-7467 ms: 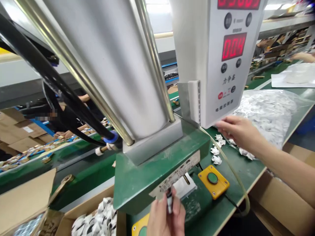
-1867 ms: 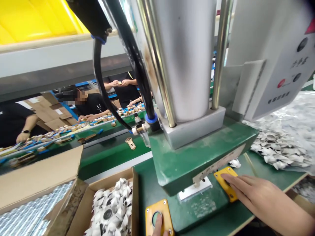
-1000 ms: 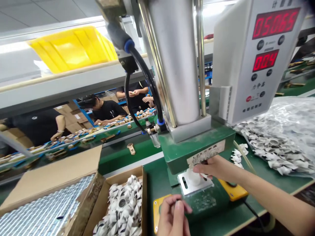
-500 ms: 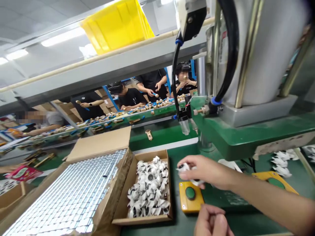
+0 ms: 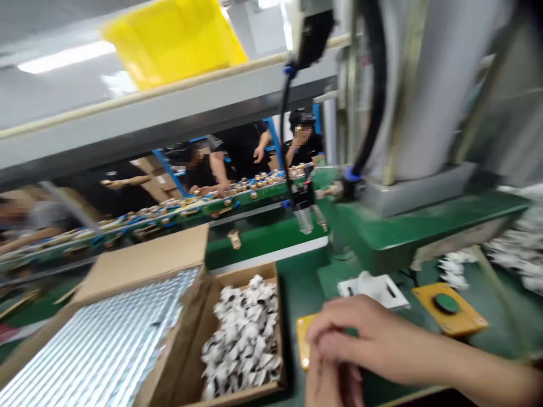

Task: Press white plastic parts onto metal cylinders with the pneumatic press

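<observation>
Where 2 hands (image 5: 343,339) meet, yellow button box (image 5: 302,339), half-hidden.

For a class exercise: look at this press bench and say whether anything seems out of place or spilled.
A few white pieces lie loose on the green bench beside the yellow button box. They look stray because the others sit heaped in the cardboard tray.
</observation>
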Motion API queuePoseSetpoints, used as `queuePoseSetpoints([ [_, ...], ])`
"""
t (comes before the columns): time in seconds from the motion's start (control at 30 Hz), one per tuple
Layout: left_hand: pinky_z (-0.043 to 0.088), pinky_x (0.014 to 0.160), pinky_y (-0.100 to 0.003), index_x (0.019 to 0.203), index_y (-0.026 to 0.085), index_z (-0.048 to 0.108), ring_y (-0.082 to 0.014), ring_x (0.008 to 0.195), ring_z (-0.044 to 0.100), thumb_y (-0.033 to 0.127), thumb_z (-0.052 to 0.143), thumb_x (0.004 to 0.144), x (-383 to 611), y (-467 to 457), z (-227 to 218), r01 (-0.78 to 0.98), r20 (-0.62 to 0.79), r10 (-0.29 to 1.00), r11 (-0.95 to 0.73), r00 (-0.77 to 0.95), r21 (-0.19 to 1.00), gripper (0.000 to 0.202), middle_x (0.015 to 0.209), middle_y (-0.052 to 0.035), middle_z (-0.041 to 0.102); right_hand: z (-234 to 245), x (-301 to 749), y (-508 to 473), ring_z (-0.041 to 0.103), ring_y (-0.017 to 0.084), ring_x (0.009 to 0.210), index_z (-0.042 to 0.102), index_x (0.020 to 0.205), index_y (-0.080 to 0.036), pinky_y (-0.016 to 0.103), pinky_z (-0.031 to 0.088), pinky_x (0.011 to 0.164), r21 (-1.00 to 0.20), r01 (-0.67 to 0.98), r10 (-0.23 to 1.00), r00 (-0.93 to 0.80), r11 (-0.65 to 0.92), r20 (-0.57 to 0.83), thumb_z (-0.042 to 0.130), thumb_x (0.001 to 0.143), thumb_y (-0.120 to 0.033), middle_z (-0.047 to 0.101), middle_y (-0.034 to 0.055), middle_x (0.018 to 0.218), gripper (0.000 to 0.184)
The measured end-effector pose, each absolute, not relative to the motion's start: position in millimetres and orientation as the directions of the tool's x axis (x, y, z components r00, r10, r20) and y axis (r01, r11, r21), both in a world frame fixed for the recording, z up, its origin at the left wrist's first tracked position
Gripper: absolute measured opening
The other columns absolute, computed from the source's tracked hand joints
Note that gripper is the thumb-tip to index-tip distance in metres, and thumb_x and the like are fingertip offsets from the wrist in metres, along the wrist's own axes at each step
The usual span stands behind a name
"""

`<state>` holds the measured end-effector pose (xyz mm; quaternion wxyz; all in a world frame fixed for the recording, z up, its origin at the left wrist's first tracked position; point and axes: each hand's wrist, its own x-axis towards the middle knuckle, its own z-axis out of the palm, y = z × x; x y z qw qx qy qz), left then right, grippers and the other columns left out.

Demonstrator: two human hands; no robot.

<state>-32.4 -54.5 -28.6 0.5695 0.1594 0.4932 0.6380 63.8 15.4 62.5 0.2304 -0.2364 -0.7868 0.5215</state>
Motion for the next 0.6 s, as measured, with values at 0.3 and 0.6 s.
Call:
queuePoseSetpoints([
  [0.3,0.041,0.043,-0.018,0.078,0.014,0.063,-0.0072,0.054,0.046,0.030,0.073,0.070,18.3,30.6,28.7,-0.724,-0.122,0.992,0.060,-0.033,0.687,0.020,0.075,-0.0025,0.059,57.6,303.7,29.9,0.064,0.015,0.072,0.055,0.110,-0.016,0.025,0.051,0.066,-0.788,0.575,0.975,-0.150,0.221,0.164,0.040,0.094,-0.037,0.068,0.0063,0.083,0.030],
  [0.6,0.038,0.040,-0.011,0.070,0.015,0.056,-0.0032,0.050,0.044,0.013,0.069,0.071,34.4,46.7,22.0,-0.920,-0.054,0.994,0.109,0.096,0.376,0.013,0.064,0.0038,0.047,-19.7,357.6,136.2,0.058,0.023,0.105,0.068,0.104,-0.018,0.037,0.042,0.093,-0.241,0.874,0.887,-0.342,0.421,0.310,0.043,0.080,-0.006,0.065,0.0098,0.113,0.036],
])
